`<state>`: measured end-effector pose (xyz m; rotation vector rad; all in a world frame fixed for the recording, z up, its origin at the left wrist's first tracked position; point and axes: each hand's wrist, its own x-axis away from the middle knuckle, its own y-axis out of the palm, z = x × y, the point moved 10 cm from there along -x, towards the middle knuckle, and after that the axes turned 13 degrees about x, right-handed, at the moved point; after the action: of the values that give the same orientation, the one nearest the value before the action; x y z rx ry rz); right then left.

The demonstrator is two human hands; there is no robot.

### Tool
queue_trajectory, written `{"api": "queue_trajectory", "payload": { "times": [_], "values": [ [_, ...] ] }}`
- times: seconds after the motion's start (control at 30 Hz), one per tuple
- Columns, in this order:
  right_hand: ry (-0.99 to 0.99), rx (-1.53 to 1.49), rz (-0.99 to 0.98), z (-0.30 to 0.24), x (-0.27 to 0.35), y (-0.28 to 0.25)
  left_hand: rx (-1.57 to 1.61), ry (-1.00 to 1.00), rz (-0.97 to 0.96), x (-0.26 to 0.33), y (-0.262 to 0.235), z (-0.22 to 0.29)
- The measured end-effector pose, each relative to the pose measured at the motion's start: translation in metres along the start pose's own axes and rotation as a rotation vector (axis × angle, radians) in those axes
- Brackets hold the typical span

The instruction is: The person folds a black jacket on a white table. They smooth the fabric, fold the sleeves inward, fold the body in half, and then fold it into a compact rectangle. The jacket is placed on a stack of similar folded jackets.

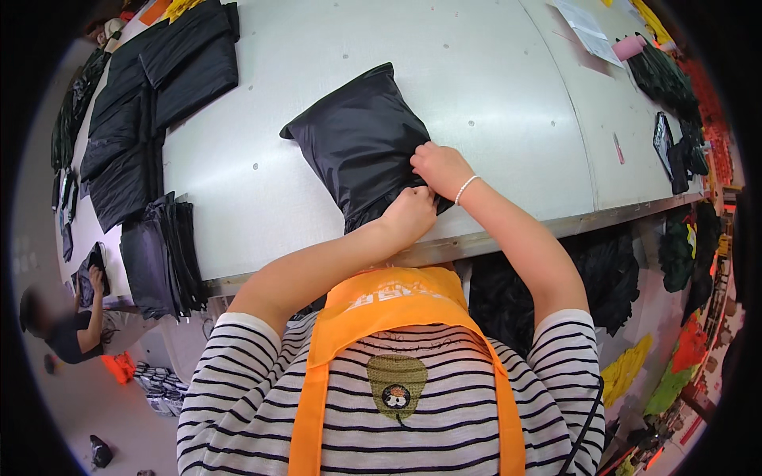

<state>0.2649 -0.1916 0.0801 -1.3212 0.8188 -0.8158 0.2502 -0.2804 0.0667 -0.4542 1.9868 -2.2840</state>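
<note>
A puffed-out black fabric pouch [353,131] lies at a slant on the white table, its far corners pointing away from me. My left hand [413,214] is closed at its near right corner, gripping the fabric. Just above it, my right hand [442,169], with a white beaded bracelet at the wrist, pinches the pouch's right edge. The two hands are close together, and the fingertips are partly hidden by the knuckles and the folds.
Stacks of folded black fabric pieces [123,131] cover the table's left side, some hanging over the edge. To the right lie a pen-like tool [618,148], a pink thread cone [629,47] and black bundles [663,79]. Another person [71,325] works at far left.
</note>
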Motion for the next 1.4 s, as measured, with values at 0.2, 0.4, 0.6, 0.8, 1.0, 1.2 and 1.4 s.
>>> {"api": "queue_trajectory", "payload": {
  "times": [0.2, 0.4, 0.6, 0.8, 1.0, 1.2, 1.4],
  "values": [
    [0.097, -0.142, 0.198, 0.014, 0.013, -0.042, 0.070, -0.036, 0.122, 0.004, -0.018, -0.011],
    [0.456, -0.497, 0.478, 0.097, -0.003, -0.140, 0.013, -0.006, 0.113, -0.013, -0.025, -0.013],
    [0.495, -0.768, 1.110, 0.117, 0.034, -0.283, 0.190, -0.125, 0.166, -0.015, -0.037, -0.047],
    [0.557, -0.678, 0.429, 0.019, 0.062, -0.054, 0.370, -0.143, 0.341, -0.029, -0.048, -0.091],
    [0.706, -0.479, 0.203, 0.018, 0.048, -0.008, 0.473, -0.169, 0.305, -0.028, -0.048, -0.109],
    [0.495, -0.137, -0.054, 0.026, 0.033, 0.008, 0.533, -0.266, 0.199, -0.037, -0.039, -0.126],
    [0.229, -0.105, -0.291, -0.011, 0.018, 0.021, 0.583, -0.297, 0.269, -0.034, -0.038, -0.139]
  ]
}}
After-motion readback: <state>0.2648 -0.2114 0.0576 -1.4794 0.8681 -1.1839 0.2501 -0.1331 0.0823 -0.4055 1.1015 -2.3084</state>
